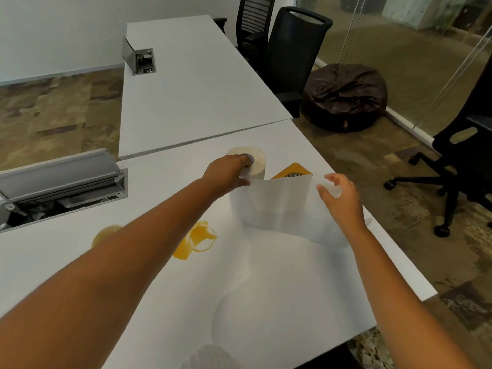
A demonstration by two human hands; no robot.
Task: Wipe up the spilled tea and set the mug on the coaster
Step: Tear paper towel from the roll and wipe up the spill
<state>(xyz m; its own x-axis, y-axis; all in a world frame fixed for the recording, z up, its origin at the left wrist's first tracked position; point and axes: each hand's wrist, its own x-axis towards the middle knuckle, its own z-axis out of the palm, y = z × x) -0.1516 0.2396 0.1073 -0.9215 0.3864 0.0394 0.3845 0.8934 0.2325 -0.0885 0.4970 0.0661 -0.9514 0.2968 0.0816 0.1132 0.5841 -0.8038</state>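
Spilled tea [197, 242] pools amber on the white desk [279, 302], near-left of the upright paper towel roll [249, 169]. The left hand [226, 170] grips the roll's top; the right hand [336, 194] pinches a pulled-out sheet [282, 206].

Amber tea [197, 242] lies spilled on the white worktop [279, 288], a ringed puddle with a second patch [105, 234] to its left. A white paper roll [249, 162] stands upright beyond, its sheet [282, 206] pulled out rightwards.
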